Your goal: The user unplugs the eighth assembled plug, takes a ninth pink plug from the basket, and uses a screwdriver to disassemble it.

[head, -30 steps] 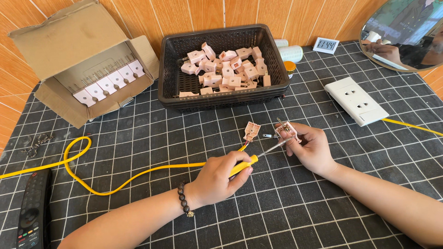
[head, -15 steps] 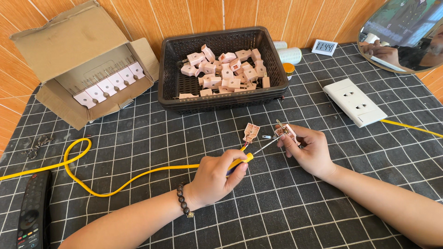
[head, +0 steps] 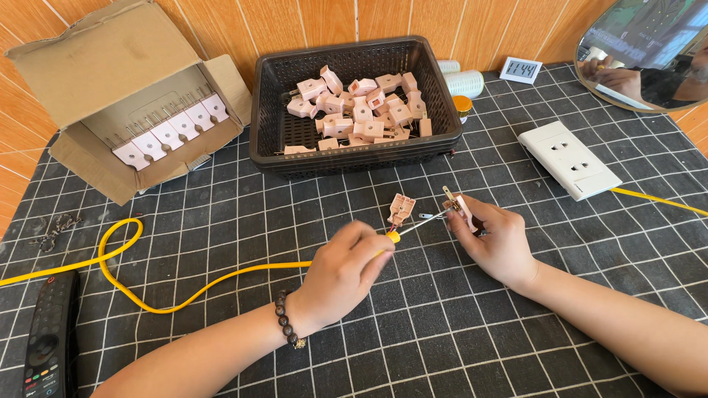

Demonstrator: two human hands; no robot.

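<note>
Wood-panelled wall runs behind your black grid-patterned mat [head: 221, 221]. Your left hand [head: 343, 269] is curled around a yellow-handled screwdriver [head: 402, 230], fingers closed on the handle, its metal tip reaching to the pink plug half [head: 463, 210] that your right hand [head: 494, 239] pinches between thumb and fingers. 1 other pink plug half [head: 400, 209] lies on the mat just beside the screwdriver shaft, with a small screw [head: 426, 216] near it.

Behind your hands, a black plastic basket [head: 265, 110] holds a loose heap of pink plugs [head: 361, 110]. To your left, an open cardboard box [head: 96, 66] lies on its side with a row of white plugs [head: 173, 133] packed inside. A yellow cable [head: 147, 295] loops across the mat toward your left hand. A white wall socket [head: 568, 158] lies well apart on your right, and a remote control [head: 48, 339] lies at the near left edge.
</note>
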